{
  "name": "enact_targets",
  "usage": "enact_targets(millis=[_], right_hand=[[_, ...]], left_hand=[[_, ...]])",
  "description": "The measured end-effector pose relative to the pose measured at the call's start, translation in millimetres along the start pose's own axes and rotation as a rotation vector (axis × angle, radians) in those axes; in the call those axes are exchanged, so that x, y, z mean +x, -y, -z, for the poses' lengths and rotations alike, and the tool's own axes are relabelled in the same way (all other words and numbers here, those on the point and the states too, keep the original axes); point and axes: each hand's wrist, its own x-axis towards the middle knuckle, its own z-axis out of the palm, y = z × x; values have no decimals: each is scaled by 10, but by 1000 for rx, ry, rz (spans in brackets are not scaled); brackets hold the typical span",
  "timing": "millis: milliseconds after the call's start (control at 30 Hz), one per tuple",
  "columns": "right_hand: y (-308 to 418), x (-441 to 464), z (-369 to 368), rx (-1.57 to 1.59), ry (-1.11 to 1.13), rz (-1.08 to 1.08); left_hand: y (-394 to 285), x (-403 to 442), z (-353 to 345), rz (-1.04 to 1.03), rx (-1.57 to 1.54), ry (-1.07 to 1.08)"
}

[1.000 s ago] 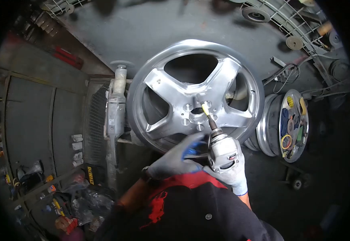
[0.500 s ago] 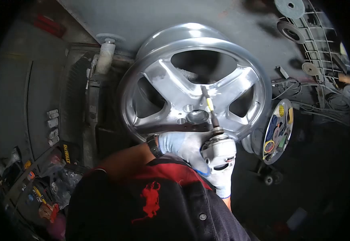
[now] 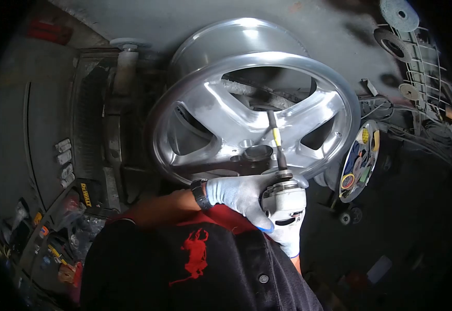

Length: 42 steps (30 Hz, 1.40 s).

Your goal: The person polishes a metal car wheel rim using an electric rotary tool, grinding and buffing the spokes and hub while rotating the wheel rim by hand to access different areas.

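Observation:
A silver alloy wheel (image 3: 210,111) with wide polished spokes stands tilted in front of me. My left hand (image 3: 234,197), in a pale glove with a black watch at the wrist, is closed around the neck of a white power grinder (image 3: 285,199). Under the grinder's body, my gloved right hand (image 3: 290,242) grips it from below, its fingers mostly hidden. A long dark shaft with a yellow band (image 3: 277,137) runs from the tool toward the wheel. Its tip lies by the upper edge between two spokes, above the hub hole (image 3: 257,152); contact cannot be made out.
On the right, a second wheel (image 3: 359,160) holds small coloured items. A wire rack (image 3: 425,67) with round discs hangs at upper right. A post with a pale disc on top (image 3: 127,44) stands left of the wheel. Bags and a DeWalt box (image 3: 86,194) lie at lower left.
The wheel appears tilted further, showing more of its barrel behind the face. The shaft's tip sits slightly farther right along the spoke edge. Both hands keep their hold; the view has shifted a little.

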Motion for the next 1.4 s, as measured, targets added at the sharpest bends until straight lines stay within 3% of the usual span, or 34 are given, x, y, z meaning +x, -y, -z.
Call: enact_targets(millis=[133, 167, 333, 400, 433, 700, 767, 800, 867, 933, 1200, 1233, 1267, 1333, 1400], right_hand=[[162, 17, -132, 178, 23, -67], [207, -3, -161, 248, -1, -222], [68, -25, -102, 55, 143, -94], [168, 15, -104, 322, -39, -200], [56, 22, -19, 114, 56, -21], [108, -4, 37, 190, -26, -191], [105, 52, 24, 1, 108, 15], [116, 54, 5, 6, 110, 18], [200, 78, -32, 171, 80, -92], [176, 105, -25, 102, 121, -7], [587, 175, 153, 53, 4, -194], [628, 176, 121, 183, -63, -261], [517, 146, 112, 185, -65, -260], [230, 76, 71, 103, -25, 19], [237, 33, -21, 86, -25, -21]], left_hand=[[-192, -173, 51, 224, 154, 102], [-201, -228, 28, 167, 192, 39], [-188, -204, -14, 103, 181, -26], [-176, -83, -12, 63, 223, -33], [-204, -15, 4, 40, 250, 2], [-200, 74, 15, 125, -13, 32], [-193, -41, 28, 223, -39, 45], [-153, -97, 36, 225, -36, 40], [-97, -183, 31, 123, 67, 16], [-94, -241, 13, 147, 90, -19], [-154, 26, -33, 100, 30, -45], [-77, 53, 0, 115, 70, -29], [-54, 51, 20, 116, 72, -28], [-45, 36, 35, 137, -8, 50], [-53, -39, 29, 194, -103, 64]])
